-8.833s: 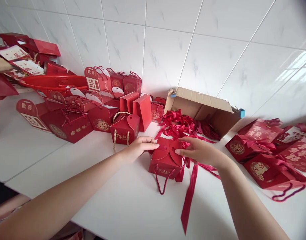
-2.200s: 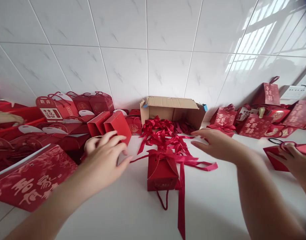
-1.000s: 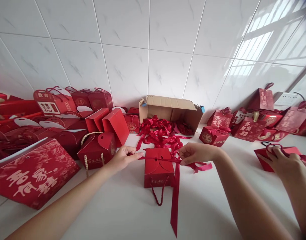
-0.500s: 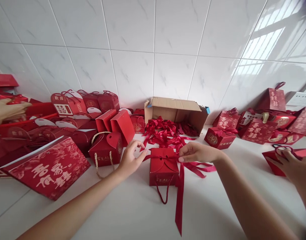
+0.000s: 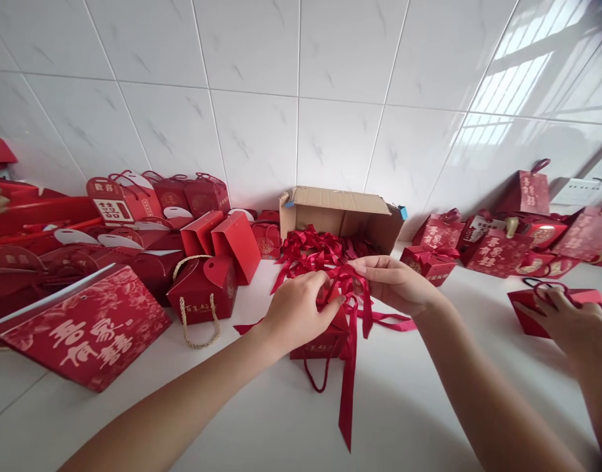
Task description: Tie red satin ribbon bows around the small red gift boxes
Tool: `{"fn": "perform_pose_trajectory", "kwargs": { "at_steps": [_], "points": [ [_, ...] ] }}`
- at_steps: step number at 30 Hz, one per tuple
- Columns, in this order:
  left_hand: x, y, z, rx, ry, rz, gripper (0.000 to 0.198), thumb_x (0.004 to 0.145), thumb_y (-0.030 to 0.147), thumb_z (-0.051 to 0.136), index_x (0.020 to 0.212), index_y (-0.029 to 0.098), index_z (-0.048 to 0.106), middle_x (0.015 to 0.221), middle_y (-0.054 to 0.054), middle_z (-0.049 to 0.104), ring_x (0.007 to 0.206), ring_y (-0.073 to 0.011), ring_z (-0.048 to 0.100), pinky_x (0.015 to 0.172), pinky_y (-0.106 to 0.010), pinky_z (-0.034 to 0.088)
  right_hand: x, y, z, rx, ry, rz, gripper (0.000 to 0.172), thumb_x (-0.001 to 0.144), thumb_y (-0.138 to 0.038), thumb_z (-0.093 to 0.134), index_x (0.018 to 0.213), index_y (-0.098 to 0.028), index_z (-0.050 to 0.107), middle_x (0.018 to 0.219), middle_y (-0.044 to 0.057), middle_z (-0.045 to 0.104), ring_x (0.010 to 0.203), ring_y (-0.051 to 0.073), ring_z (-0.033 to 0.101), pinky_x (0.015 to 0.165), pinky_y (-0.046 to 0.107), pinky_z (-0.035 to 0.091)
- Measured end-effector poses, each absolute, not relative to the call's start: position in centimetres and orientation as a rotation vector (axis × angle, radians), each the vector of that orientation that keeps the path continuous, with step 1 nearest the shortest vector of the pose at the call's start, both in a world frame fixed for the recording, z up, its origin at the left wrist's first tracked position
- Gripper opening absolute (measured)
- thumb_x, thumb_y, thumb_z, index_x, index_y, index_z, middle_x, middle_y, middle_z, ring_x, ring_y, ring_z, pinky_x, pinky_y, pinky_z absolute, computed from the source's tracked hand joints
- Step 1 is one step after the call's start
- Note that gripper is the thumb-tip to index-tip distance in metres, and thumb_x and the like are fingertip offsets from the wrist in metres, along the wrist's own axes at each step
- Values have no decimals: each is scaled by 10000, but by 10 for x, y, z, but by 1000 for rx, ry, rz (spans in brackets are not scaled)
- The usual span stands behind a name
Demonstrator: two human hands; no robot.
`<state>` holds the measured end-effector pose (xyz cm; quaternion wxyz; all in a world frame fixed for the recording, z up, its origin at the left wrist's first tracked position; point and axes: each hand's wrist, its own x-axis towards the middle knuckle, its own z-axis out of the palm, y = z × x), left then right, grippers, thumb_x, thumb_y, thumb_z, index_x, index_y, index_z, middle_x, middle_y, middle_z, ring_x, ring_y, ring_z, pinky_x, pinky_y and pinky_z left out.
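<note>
A small red gift box [image 5: 325, 346] with a dark red cord handle stands on the table in front of me, its top mostly covered by my hands. Above it, my left hand [image 5: 303, 307] is closed on the red ribbon, the fingertips partly hidden. My right hand [image 5: 387, 278] pinches a raised loop of the same ribbon [image 5: 366, 308] between thumb and fingers, just right of the left hand. One long ribbon tail hangs down past the box's right side onto the white tabletop.
Behind the box, an open cardboard carton [image 5: 340, 200] spills red ribbons. Red gift boxes crowd the left, among them one with a rope handle [image 5: 202, 295] and a large tilted one [image 5: 89, 328]. At right, another person's hand [image 5: 571, 328] rests on a red box [image 5: 532, 314].
My hands have come together over the box, and the ribbon now rises in a loop at my right hand. The other person's hand at far left has moved mostly out of view.
</note>
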<state>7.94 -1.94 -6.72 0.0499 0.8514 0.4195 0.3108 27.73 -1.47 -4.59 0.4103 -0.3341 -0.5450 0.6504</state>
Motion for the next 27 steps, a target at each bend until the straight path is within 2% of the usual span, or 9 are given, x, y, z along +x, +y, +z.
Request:
{"fn": "perform_pose_trajectory", "kwargs": {
  "at_steps": [6,10,15,18,21,25,27],
  "points": [
    [77,-13,-72,2727,1412,1112,210,844,270,453,677,171,533,643,-14,587,598,-146,517,562,-289,345,280,-14,-46,-828,-1382,1623,179,757,-322,698,857,-174,699,847,35,648,736,134,586,727,284,473],
    [72,-10,-65,2780,1468,1168,257,828,251,449,600,168,535,584,-15,564,575,-145,498,583,-300,337,274,-16,-48,-924,-1455,1481,156,753,-307,712,867,-204,687,871,11,648,781,119,585,744,248,462],
    [66,-12,-56,2757,1479,1177,304,821,289,466,557,167,553,550,-19,563,579,-151,473,607,-308,346,256,-19,-56,-1067,-1727,1267,363,804,-382,644,1124,-213,616,876,27,629,780,150,556,717,293,445],
    [64,-13,-53,2728,1482,1145,317,812,294,471,526,173,532,559,-30,570,628,-171,472,585,-302,329,243,-20,-65,-1072,-1833,1160,293,831,-421,589,981,-177,649,787,18,589,713,140,511,663,283,414],
    [59,-14,-47,2635,1433,1035,293,786,303,493,522,178,490,595,-19,585,669,-173,488,597,-290,339,235,-19,-72,-1081,-1806,1094,292,840,-443,563,801,-157,608,737,8,549,665,117,464,611,254,373],
    [43,-9,-37,2429,1366,715,282,763,405,523,585,189,489,607,12,583,596,-139,510,538,-257,338,229,-18,-78,-1126,-1657,1100,324,821,-484,567,771,-165,535,677,-17,498,582,89,403,528,221,308],
    [34,-3,-37,2345,1431,531,322,758,486,508,622,195,496,600,12,576,528,-130,489,478,-253,308,227,-18,-79,-1129,-1635,1112,331,817,-493,566,762,-170,519,654,-21,489,574,92,415,528,220,320]
  ]
}}
